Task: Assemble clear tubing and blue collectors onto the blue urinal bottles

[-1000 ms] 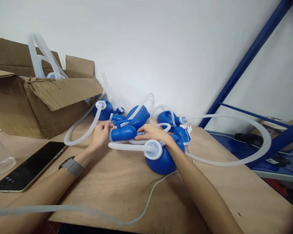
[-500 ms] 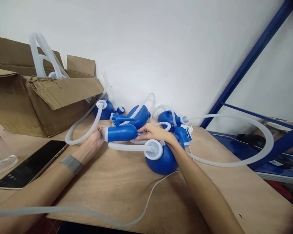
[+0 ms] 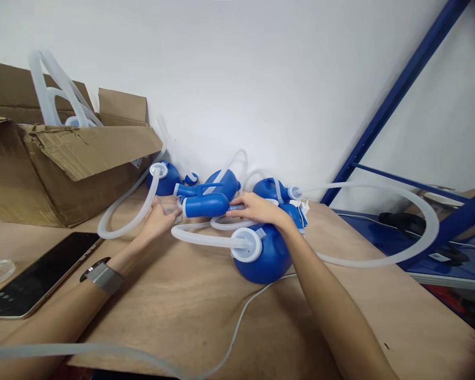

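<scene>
A small blue plastic bottle [image 3: 206,205] with a side handle and a white rim lies sideways between my hands. My left hand [image 3: 158,219] is closed beside its rim, thumb and fingers together around something clear and indistinct. At the bottle's rounded end, my right hand [image 3: 259,208] pinches a short translucent tube piece [image 3: 235,207]. Below my right hand sits a large round blue bottle [image 3: 263,261]. Its white cap [image 3: 246,245] carries a ribbed white hose [image 3: 201,237] that curves left and loops back behind.
More blue bottles with hoses stand along the wall, including a round one [image 3: 164,182] at left. An open cardboard box [image 3: 63,174] holds hoses. A phone [image 3: 43,274] lies at left. Blue shelving [image 3: 399,95] stands right, with a long hose [image 3: 431,221] looping past it.
My left hand has come slightly away from the small bottle's rim. The bottle sits a little higher and further right in view. My right hand keeps its pinch on the tube piece.
</scene>
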A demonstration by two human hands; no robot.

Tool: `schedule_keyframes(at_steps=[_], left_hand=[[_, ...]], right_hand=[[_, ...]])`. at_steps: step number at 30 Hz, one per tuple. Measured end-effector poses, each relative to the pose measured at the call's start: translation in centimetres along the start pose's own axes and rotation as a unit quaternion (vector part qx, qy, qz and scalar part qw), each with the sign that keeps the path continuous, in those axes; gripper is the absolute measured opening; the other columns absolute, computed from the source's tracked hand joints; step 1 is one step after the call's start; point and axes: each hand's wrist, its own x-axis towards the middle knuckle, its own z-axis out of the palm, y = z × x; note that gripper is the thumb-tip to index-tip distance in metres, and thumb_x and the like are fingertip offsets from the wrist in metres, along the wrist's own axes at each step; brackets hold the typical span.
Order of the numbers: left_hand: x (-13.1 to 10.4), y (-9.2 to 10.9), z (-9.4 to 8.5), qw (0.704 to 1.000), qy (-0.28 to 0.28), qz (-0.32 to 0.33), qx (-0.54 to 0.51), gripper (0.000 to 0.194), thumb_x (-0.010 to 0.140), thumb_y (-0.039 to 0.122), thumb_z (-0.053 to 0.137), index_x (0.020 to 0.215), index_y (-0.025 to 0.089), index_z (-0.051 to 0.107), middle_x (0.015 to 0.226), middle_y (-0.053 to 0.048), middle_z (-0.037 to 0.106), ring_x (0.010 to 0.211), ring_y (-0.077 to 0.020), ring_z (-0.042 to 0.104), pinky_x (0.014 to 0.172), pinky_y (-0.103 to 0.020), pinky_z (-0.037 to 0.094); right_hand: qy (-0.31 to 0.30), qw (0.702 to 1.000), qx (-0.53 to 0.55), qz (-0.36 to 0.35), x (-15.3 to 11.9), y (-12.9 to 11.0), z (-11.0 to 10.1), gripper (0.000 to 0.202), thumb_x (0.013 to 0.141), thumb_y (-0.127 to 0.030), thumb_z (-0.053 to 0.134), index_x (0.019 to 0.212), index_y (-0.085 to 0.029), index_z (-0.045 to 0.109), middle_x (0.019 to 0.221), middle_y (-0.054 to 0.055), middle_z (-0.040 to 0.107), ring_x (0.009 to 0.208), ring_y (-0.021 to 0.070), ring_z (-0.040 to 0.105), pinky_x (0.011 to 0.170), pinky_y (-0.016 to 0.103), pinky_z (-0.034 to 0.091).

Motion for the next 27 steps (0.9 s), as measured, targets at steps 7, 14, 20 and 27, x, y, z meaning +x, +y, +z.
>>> schedule_keyframes(at_steps=[7,14,20,27], left_hand=[[-2.5,4.2,0.5,0.998,0.027,0.058,0.016,0.041,0.092,0.056,0.049,0.085,0.02,0.068,0.1,-0.009,0.067,0.102,-0.0265,0.062,0.094,-0.038,0.05],[-2.5,5.1,-0.2,0.991,-0.104,0.028,-0.074,0.053,0.082,0.066,0.063,0.061,0.018,0.059,0.061,0.0,0.054,0.063,-0.0126,0.047,0.06,-0.025,0.034],[-2.6,5.4,-0.3,0.973,-0.168,0.004,-0.156,0.055,0.077,0.063,0.073,0.059,0.018,0.047,0.06,0.003,0.043,0.06,-0.0093,0.036,0.058,-0.024,0.028],[-2.1,5.2,-0.6,0.945,-0.225,-0.025,-0.234,0.058,0.073,0.062,0.074,0.061,0.02,0.036,0.063,0.002,0.041,0.062,-0.0101,0.038,0.057,-0.024,0.032]], right_hand=[[0.039,0.999,-0.007,0.02,-0.2,0.9,-0.2,0.042,0.094,-0.051,0.064,0.109,-0.014,0.078,0.09,0.006,0.073,0.084,0.0206,0.064,0.075,0.027,0.042],[0.009,0.999,-0.023,-0.02,0.3,1.6,0.5,0.044,0.096,-0.05,0.063,0.118,-0.014,0.077,0.102,0.009,0.075,0.092,0.0222,0.066,0.081,0.028,0.044],[-0.006,0.999,-0.023,-0.029,0.2,1.3,0.3,0.043,0.097,-0.048,0.062,0.119,-0.013,0.075,0.089,0.006,0.071,0.08,0.0188,0.06,0.074,0.027,0.04],[-0.051,0.997,-0.005,-0.063,0.0,1.1,0.3,0.042,0.097,-0.052,0.058,0.09,-0.014,0.074,0.08,0.003,0.066,0.073,0.0163,0.054,0.068,0.026,0.037]])
